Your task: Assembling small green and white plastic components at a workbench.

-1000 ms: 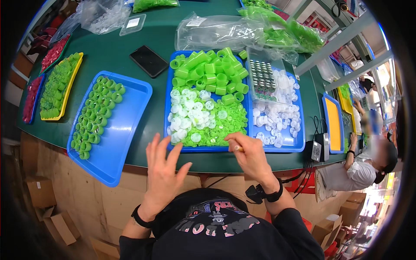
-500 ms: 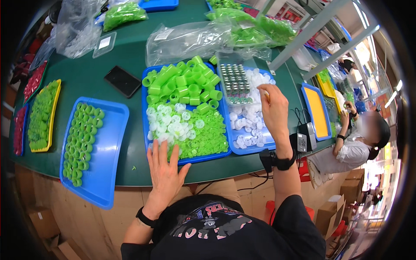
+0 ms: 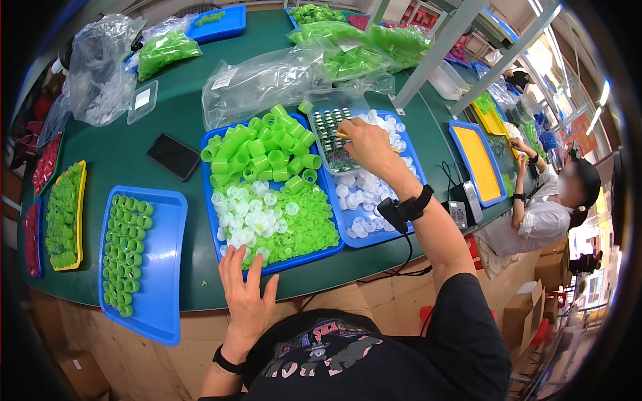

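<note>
My right hand (image 3: 369, 147) pinches a thin yellow-brown stick-like tool (image 3: 342, 136) over a clear plastic box (image 3: 342, 170). Rows of small electronic parts (image 3: 329, 127) stand in that box. The box overlaps two blue trays. In the left one (image 3: 294, 262) lie green plastic rings (image 3: 257, 148), white translucent discs (image 3: 242, 207) and small flat green pieces (image 3: 304, 224). The right one (image 3: 372, 238) contains white plastic pieces (image 3: 364, 190). At the left tray's front edge, my left hand (image 3: 246, 294) has its fingers spread, with fingertips by the discs.
A blue tray (image 3: 162, 260) at left bears rows of green rings (image 3: 123, 250). Behind are a black phone (image 3: 172, 156), clear bags (image 3: 267, 90) and bagged green parts (image 3: 167, 53). A metal post (image 3: 435, 60) rises at right, where a co-worker (image 3: 548, 207) sits.
My right hand has moved left from above the white pieces to the box of electronic parts. My left hand has drawn back slightly. The whole view has shifted.
</note>
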Demonstrator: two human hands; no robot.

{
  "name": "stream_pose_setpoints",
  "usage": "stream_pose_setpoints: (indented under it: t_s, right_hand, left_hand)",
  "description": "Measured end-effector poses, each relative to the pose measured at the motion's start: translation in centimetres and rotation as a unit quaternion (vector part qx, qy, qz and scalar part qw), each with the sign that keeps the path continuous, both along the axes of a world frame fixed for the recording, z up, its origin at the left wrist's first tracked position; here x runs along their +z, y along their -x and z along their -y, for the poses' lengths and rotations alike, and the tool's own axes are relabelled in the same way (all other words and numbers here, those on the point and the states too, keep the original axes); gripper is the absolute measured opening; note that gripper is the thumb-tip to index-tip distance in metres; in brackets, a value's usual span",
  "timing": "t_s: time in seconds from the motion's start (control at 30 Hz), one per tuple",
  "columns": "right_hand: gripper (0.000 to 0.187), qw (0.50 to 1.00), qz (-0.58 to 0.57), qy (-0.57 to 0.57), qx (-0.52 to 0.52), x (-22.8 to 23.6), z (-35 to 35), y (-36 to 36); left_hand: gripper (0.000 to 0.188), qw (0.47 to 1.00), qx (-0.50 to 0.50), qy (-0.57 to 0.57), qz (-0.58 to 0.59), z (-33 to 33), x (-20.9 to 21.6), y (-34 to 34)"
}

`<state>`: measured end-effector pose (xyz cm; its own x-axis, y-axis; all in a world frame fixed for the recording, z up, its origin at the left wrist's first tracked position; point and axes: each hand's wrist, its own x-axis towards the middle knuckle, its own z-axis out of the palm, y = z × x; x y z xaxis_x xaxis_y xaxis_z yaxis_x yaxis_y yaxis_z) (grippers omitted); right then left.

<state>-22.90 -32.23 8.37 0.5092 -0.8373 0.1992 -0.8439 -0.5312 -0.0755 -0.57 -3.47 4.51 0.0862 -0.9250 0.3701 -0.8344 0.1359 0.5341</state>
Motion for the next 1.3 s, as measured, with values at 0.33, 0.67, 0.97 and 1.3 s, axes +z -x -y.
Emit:
stream_pose_setpoints:
  t_s: [0.33, 0.67, 0.97, 1.3]
  right_hand:
    - [0.016, 0.981, -0.041, -0.117, 0.151, 0.5, -0.2, 1.1]
    - [0.01, 0.989, -0.065, -0.049, 0.121, 1.7, 0.2, 2.2]
    - [0.006, 0.782, 0.518, -0.344, 0.047, 4.8, -10.4, -0.6]
    - [0.027, 0.83, 0.455, -0.322, -0.02, 2.8, -15.3, -2.4]
  left_hand:
    - [0.041, 0.999, -0.037, 0.016, -0.008, 0.6, 0.8, 2.3]
    - [0.038, 0.999, -0.047, 0.0, -0.013, 0.9, 1.3, 3.4]
    - [0.043, 0.954, -0.041, 0.039, -0.296, 4.0, 4.4, 5.0]
    - [0.019, 0.915, -0.031, -0.129, -0.38, 4.9, 2.4, 1.7]
